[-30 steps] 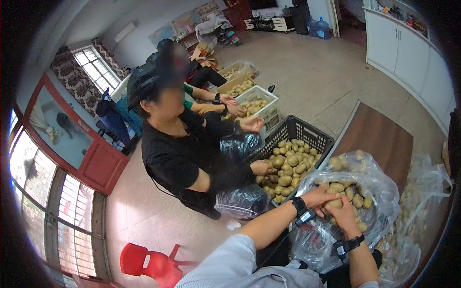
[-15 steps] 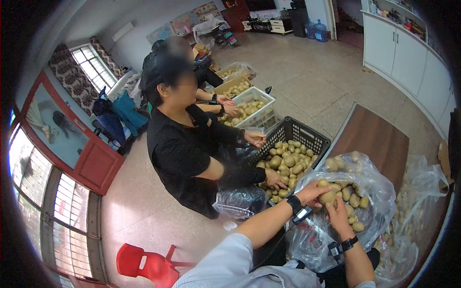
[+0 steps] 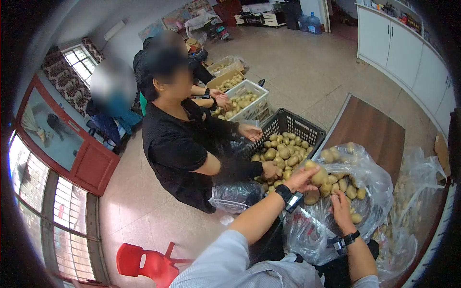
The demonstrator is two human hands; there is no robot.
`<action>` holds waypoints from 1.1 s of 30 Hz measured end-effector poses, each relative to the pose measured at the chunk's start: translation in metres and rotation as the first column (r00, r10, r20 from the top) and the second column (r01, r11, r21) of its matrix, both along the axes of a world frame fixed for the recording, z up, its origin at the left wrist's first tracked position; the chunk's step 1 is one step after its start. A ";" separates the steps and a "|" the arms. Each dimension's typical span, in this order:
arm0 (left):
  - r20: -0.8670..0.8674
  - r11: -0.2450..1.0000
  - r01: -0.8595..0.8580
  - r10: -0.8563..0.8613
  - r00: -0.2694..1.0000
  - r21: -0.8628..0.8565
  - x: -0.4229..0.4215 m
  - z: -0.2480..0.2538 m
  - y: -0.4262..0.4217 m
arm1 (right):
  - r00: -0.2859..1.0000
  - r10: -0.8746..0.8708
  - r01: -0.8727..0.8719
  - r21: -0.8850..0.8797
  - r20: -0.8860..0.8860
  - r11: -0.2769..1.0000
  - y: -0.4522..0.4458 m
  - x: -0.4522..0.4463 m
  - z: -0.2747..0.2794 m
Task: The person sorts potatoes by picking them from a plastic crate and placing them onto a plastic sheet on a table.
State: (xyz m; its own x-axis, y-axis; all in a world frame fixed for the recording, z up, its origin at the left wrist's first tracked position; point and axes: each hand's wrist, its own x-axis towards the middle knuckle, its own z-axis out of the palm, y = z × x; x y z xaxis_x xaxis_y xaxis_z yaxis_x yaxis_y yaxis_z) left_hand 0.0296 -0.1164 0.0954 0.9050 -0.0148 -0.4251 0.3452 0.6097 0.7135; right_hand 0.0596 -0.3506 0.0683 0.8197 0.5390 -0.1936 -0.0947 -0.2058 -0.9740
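A potato point(image 3: 319, 176) is in my left hand point(image 3: 301, 179), with its thumb and fingers closed around it above the open plastic bag. My right hand point(image 3: 341, 211) is at the near side of the bag, its fingers apart and nothing in them. Several potatoes point(image 3: 352, 192) lie in the clear plastic bag point(image 3: 375, 185) below and beyond my hands. One browner potato point(image 3: 311, 197) shows just under my left hand. A black band with a small device point(image 3: 290, 199) is on my left wrist, and a similar one point(image 3: 345, 242) on my right.
A black crate point(image 3: 307, 126) of potatoes stands left of the bag; a co-worker's hand point(image 3: 271, 169) is in it. White crates point(image 3: 257, 103) with potatoes stand farther back. Beyond the bag is a brown board point(image 3: 367, 129). A red chair point(image 3: 149, 264) stands at lower left.
My left hand has lifted the potato a little up and left, away from my right hand. My right hand has let go of it and moved slightly down. The view has shifted a little.
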 end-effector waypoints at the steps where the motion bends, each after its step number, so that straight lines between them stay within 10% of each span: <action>1: 0.025 0.995 -0.079 0.081 0.996 -0.053 -0.001 0.006 0.004 | 1.000 -0.002 0.002 -0.001 -0.003 1.000 -0.007 0.006 -0.012; 13: -0.019 0.774 -0.633 0.633 0.774 0.022 -0.003 -0.051 0.075 | 0.994 -0.054 0.068 -0.165 0.090 0.984 -0.056 0.006 -0.068; 22: -0.206 0.597 -0.802 0.790 0.578 0.037 -0.009 -0.071 0.097 | 0.914 0.129 0.036 -0.395 0.384 0.918 -0.051 0.003 -0.059; 24: 0.049 0.626 -0.723 0.745 0.665 0.292 -0.014 -0.097 0.103 | 0.883 0.155 0.047 -0.411 0.443 0.910 -0.057 0.003 -0.064; 29: -0.187 0.507 -0.862 0.845 0.501 -0.018 -0.011 -0.069 0.094 | 0.869 0.138 0.090 -0.425 0.476 0.901 -0.057 0.001 -0.069; 33: -0.267 0.416 -0.904 0.886 0.379 0.098 -0.013 -0.072 0.096 | 0.869 0.158 0.097 -0.475 0.469 0.874 -0.056 0.002 -0.068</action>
State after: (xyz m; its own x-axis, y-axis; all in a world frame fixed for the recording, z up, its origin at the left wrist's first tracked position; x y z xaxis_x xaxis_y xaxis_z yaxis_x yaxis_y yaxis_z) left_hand 0.0165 -0.0202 0.0234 0.2719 0.7093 -0.6504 -0.2795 0.7049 0.6519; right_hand 0.0612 -0.4070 0.0006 0.8586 0.5124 -0.0161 0.3704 -0.6416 -0.6717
